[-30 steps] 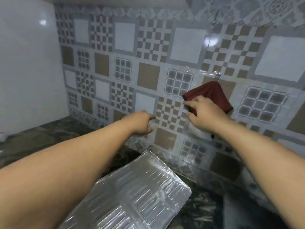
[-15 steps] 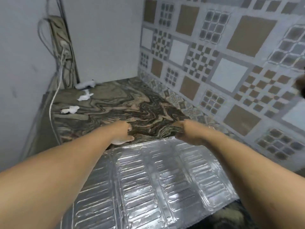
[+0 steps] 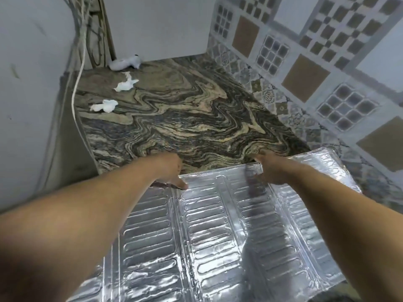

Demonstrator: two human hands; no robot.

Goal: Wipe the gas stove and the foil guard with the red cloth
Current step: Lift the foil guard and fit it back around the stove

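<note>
- Far left: a white cable (image 3: 76, 83) hangs down the wall, and three crumpled white tissues (image 3: 104, 105) lie well apart from the hands at the back of the marbled counter (image 3: 185, 118).
- Left hand (image 3: 172, 171) grips the far edge of the foil guard (image 3: 218, 236) near its left corner, thumb lying on top and fingers seemingly curled under, though they are hidden.
- The foil guard lies on the counter directly beneath both forearms, its ridged panels running from the person toward the far edge.
- Right hand (image 3: 270, 171) grips that same far edge, thumb on top, fingers out of sight beneath.
- Both hands look equally near; any lift or turn probably starts from this shared edge.
- Right side: patterned tile wall (image 3: 327, 73) just beside the foil's right corner.
- Red cloth and stove: not in view.
</note>
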